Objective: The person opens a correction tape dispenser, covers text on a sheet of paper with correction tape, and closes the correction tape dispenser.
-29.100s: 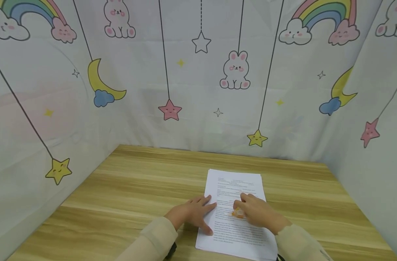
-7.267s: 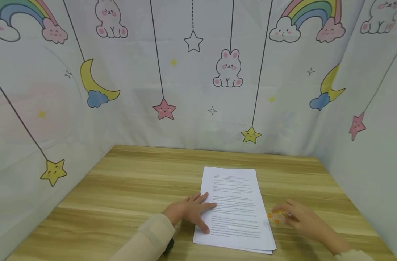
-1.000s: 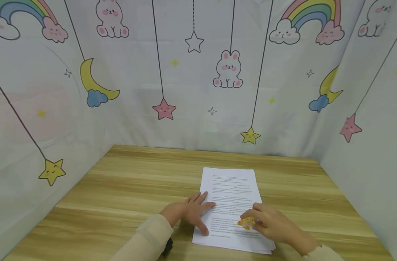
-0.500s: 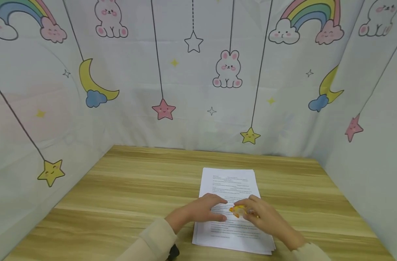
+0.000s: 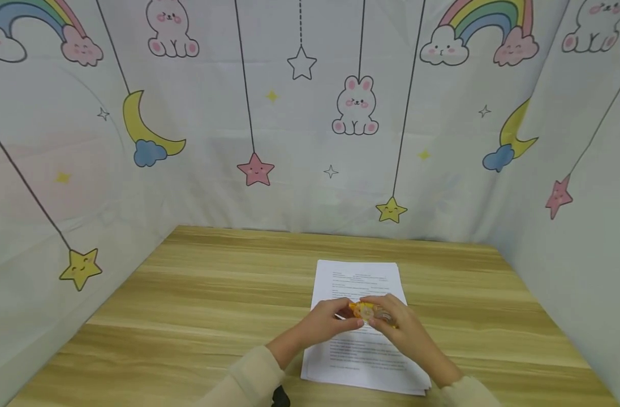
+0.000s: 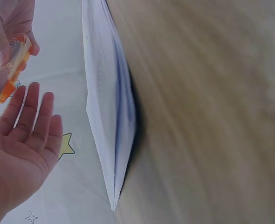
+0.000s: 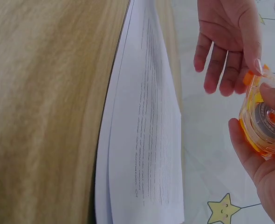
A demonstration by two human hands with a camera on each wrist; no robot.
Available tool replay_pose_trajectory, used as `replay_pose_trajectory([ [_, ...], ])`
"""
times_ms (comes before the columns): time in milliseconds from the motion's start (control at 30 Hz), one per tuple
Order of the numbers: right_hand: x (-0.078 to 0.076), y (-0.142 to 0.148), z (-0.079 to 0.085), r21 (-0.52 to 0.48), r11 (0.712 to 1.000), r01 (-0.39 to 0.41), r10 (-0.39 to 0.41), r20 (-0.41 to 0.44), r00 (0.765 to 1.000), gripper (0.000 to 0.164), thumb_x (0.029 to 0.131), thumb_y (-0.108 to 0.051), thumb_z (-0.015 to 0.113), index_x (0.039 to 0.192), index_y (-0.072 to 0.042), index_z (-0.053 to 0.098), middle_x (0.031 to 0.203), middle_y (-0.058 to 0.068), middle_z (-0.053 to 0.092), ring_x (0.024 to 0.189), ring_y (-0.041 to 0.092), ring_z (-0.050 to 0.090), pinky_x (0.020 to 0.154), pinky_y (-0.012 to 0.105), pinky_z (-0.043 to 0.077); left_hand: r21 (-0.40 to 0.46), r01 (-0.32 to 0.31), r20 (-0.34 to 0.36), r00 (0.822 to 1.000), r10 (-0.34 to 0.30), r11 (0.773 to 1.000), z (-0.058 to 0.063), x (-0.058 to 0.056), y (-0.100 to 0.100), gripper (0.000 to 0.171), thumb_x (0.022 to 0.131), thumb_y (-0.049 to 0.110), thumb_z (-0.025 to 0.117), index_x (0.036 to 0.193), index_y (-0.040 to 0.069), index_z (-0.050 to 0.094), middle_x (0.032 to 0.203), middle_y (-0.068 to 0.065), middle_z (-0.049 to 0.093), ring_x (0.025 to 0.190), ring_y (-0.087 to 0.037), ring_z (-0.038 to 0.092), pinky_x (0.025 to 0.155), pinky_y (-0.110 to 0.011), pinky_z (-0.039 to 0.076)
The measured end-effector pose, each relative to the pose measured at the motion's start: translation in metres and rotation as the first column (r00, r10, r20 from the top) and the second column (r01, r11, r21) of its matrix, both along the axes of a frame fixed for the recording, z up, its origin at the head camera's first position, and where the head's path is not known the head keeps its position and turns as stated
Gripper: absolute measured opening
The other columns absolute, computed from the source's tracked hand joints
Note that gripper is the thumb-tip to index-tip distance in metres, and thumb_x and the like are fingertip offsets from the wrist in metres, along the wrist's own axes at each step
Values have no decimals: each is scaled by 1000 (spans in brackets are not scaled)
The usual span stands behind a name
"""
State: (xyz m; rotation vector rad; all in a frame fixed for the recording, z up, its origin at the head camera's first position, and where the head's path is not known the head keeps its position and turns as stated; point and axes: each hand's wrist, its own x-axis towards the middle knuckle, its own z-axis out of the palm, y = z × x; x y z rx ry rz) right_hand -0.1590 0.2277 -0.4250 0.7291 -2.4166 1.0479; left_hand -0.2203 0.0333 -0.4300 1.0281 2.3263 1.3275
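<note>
An orange, see-through correction tape (image 5: 365, 312) is held above the printed sheets. My right hand (image 5: 405, 330) grips its body between thumb and fingers. My left hand (image 5: 321, 323) has its thumb and index finger at the orange tip end, pinching it. In the right wrist view the dispenser's round reel shows through the clear case of the correction tape (image 7: 267, 122), and the left thumb lies against its tip. The left hand's other fingers are spread loosely. Below both hands lies a stack of printed paper (image 5: 366, 362), its middle partly covered by them.
The stack rests on a wood-grain table (image 5: 228, 294). White cloth walls (image 5: 300, 198) printed with stars, rabbits and rainbows close off the back and both sides. A small black object (image 5: 281, 397) shows beside the left sleeve at the table's front.
My left hand has lifted off the paper's left edge and moved to the correction tape's tip. My right hand has raised the tape from low on the page to above its middle.
</note>
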Motion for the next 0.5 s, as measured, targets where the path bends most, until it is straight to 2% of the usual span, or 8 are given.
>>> replay_pose_trajectory([
  [300,3,-4,6,-87,996,-18,24,60,998,35,84,-4,63,118,-8,57,96,6,59,81,0,49,58,19,49,37,-6,-17,1000,6,999,3,1,-2,20,88,34,60,89,14,63,90,2,68,84,-3,60,75,-17,49],
  [400,3,-3,5,-68,997,-26,31,69,997,33,85,-6,62,118,-9,58,96,4,59,81,-1,49,60,19,49,20,11,-24,1000,-10,1000,3,0,-4,19,88,34,61,88,15,63,89,2,68,83,-2,60,75,-17,49],
  [500,2,-1,5,-14,999,-29,30,59,998,32,86,-8,62,117,-12,59,97,0,59,83,-1,50,65,20,50,-12,41,-62,997,-42,999,3,-1,-6,19,87,33,62,87,14,63,88,2,68,81,-1,60,73,-16,49],
])
